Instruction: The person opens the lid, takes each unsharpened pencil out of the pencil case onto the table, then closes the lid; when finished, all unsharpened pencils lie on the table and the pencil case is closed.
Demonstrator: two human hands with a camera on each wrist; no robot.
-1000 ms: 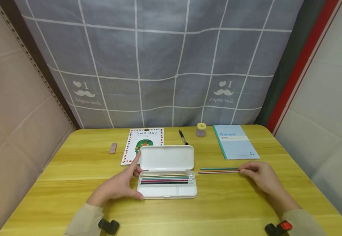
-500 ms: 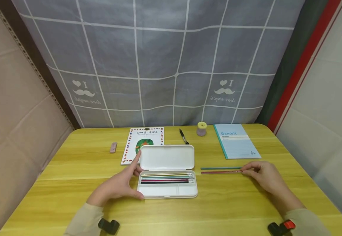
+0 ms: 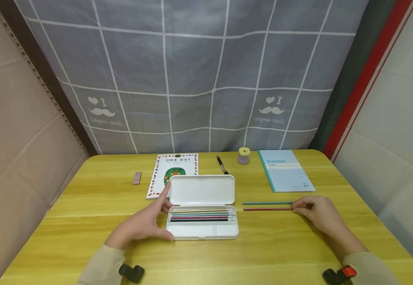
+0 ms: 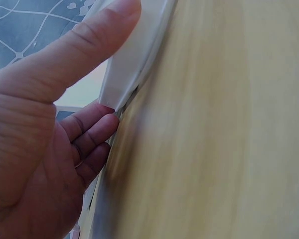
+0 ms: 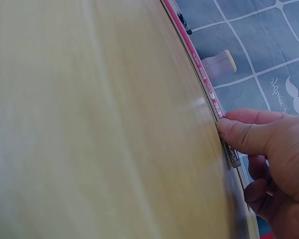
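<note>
A white pencil case [image 3: 202, 190] lies with its lid raised, a row of several pencils [image 3: 199, 217] in its back compartment. My left hand [image 3: 140, 224] holds the case at its left side, thumb at the front corner and fingers toward the lid; in the left wrist view the thumb lies over the white case [image 4: 134, 47]. Right of the case, a red pencil [image 3: 267, 209] lies along the table, its right end pinched by my right hand [image 3: 317, 212]. Close behind it is a teal pencil [image 3: 267, 203], its right end at my fingertips. The right wrist view shows thumb and index on the red pencil [image 5: 197, 64].
Behind the lid lies a picture book [image 3: 156, 178], partly covered. A pink eraser [image 3: 137, 178] is to its left. A black pen [image 3: 221, 164], a yellow-topped purple container [image 3: 243, 156] and a blue notebook [image 3: 285, 172] lie toward the back edge of the yellow wooden table [image 3: 228, 261].
My right hand has shifted slightly right, drawing the red pencil a little away from the case. An orange strip beside the red pencil no longer shows. The left hand stays in place.
</note>
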